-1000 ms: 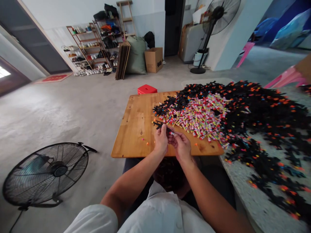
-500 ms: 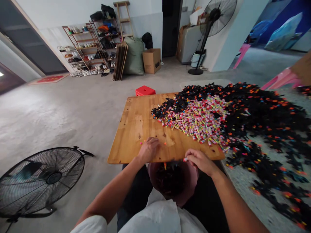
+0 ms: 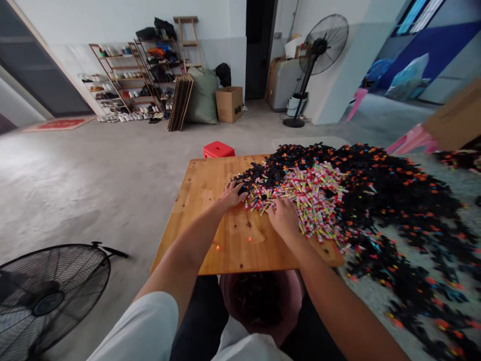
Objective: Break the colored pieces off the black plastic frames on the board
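My left hand lies at the left edge of a heap of small black plastic pieces with orange and blue bits; its fingers are stretched out and touch the black pieces. On the near edge of a pile of small pink-and-white printed tubes with red and yellow-green ends rests my right hand. Its fingers bend down among the tubes, and their tips are hidden. Between my knees, below the wooden table, stands a pink tub with dark pieces inside.
Small orange bits lie on the near tabletop. More black pieces spread over the speckled surface at right. A red stool stands beyond the table, a floor fan at lower left. A cardboard box and shoe racks line the wall.
Both hands have moved forward from the near table edge to the piles. The small tube-like item that was in my right hand above the tub is no longer seen there. The view has shifted.
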Demonstrator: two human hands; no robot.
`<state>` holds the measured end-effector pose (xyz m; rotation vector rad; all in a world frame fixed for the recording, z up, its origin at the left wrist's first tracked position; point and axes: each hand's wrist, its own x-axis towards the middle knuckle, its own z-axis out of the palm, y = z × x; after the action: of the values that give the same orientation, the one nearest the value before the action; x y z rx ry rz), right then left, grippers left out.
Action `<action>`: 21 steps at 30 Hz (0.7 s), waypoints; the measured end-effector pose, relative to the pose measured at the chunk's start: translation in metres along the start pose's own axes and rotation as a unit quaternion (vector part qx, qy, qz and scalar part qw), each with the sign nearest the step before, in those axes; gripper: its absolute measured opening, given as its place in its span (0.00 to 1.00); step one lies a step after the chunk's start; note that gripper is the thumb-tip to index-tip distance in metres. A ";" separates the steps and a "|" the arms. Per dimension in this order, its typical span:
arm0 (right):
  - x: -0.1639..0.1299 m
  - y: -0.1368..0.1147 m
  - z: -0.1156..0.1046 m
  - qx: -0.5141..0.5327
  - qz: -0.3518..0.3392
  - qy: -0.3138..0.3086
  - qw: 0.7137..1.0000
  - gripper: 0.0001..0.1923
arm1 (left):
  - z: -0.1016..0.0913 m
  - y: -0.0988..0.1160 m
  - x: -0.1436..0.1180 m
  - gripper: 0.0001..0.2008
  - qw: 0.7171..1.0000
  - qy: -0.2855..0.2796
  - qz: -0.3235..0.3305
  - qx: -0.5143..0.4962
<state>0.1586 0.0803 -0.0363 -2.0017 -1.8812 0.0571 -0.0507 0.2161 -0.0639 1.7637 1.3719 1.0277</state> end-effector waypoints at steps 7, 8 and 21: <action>0.002 -0.014 0.021 -0.070 -0.070 -0.112 0.989 0.18 | 0.007 -0.014 -0.047 0.25 0.994 -0.042 0.030 0.100; -0.004 -0.016 0.021 -0.067 -0.080 -0.123 0.987 0.19 | 0.007 -0.015 -0.058 0.26 0.994 -0.041 0.038 0.095; -0.039 -0.001 0.018 0.023 -0.156 0.013 0.987 0.11 | -0.005 0.008 -0.092 0.24 0.928 -0.101 0.155 0.325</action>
<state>0.1482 0.0466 -0.0616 -1.6490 -2.1311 -0.0124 -0.0638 0.1247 -0.0715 2.5578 1.4248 0.5329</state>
